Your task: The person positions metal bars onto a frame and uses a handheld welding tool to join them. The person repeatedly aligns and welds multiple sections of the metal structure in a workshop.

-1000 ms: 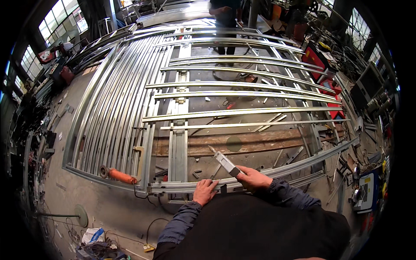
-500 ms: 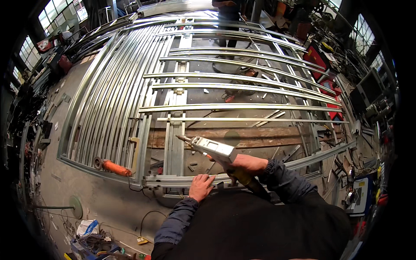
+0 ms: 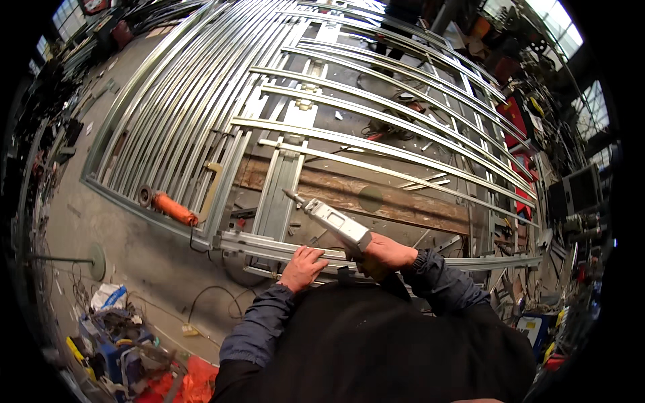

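Note:
My right hand [image 3: 391, 253] is wrapped round the grip of a silver welding gun [image 3: 341, 226]. Its pointed nozzle aims up and left, over the gap beside a wide metal channel piece. My left hand [image 3: 304, 269] lies with fingers stretched out on the near metal rail [image 3: 269, 247] of a large frame, holding nothing. Long shiny metal bars [image 3: 376, 148] run crosswise beyond my hands. Left of them, closely set metal bars [image 3: 175, 121] fill the other part of the frame.
An orange angle grinder [image 3: 173, 208] lies on the frame's near left edge, with a yellowish clamp [image 3: 212, 187] beside it. Brown planks [image 3: 390, 198] lie beneath the bars. Cables and a cluttered blue box [image 3: 111, 349] are at lower left. Red cases [image 3: 517, 124] stand far right.
My view has tilted and shifted, so the frame appears turned and higher up. The gun stays in my right hand, and my left hand stays on the rail.

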`<state>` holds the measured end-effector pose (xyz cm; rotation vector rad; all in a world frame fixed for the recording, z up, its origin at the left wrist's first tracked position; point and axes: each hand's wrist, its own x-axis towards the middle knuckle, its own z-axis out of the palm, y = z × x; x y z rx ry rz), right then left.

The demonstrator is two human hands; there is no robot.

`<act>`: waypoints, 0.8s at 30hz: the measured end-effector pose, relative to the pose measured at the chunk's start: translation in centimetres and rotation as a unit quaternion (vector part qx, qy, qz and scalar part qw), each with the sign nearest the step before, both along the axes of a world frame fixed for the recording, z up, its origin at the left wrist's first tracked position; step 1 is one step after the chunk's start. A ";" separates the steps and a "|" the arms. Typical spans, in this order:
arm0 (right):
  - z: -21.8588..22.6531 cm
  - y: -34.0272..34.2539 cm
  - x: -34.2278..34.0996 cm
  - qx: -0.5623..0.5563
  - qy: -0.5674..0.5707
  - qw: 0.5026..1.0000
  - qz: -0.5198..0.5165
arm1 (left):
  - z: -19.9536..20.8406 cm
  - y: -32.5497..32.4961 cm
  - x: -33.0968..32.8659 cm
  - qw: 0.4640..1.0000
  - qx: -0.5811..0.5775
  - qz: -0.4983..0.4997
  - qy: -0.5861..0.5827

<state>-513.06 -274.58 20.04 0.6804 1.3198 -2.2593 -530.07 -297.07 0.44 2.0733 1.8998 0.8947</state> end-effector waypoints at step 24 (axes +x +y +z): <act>-4.5 -8.7 -9.0 0.332 0.107 0.896 0.275 | -2.9 -3.6 -3.9 0.983 0.012 0.141 -0.114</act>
